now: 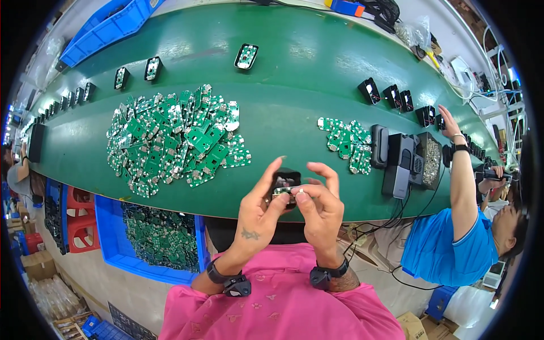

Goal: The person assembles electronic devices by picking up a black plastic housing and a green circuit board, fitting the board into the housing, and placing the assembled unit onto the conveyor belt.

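Both hands pinch a small black case (pixel 286 182) just above the desk's (pixel 294 107) near edge: left hand (pixel 258 212) steadies it, right hand (pixel 320 207) presses a board in. I judge it's mid-fitting; next needs squaring it. Board pile (pixel 173 139) lies far left.

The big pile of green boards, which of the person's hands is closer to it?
Left. The left hand sits just right of and below the big pile of green boards; the right hand is farther right, beyond the left one.

Head fisheye, looking down, close over green belt (pixel 317 102).
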Tool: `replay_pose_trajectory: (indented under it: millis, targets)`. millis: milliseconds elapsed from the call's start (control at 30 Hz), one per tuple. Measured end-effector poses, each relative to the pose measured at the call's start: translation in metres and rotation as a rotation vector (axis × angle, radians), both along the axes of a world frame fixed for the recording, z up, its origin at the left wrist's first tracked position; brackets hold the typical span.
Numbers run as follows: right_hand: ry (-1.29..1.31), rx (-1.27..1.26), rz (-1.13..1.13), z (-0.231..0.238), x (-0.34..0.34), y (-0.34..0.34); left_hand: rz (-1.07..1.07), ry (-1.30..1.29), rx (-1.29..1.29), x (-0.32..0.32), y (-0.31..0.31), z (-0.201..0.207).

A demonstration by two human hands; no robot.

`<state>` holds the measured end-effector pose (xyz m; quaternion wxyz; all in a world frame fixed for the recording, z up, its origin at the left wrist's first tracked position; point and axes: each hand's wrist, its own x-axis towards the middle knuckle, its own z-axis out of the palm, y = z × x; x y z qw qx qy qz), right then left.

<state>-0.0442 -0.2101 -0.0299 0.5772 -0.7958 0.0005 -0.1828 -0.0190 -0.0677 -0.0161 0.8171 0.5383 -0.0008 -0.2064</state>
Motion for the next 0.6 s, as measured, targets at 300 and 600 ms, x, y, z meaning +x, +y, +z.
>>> replay_pose_trajectory:
  millis: [300,600]
  targets:
    - [-0.073,-0.327,0.020,0.033,0.000,0.000,0.172,-0.572,0.432,-0.001,0.004,-0.006]
    - [-0.008,-0.452,0.232,0.048,0.008,-0.017,0.127,-0.786,0.511,0.003,0.007,0.004]
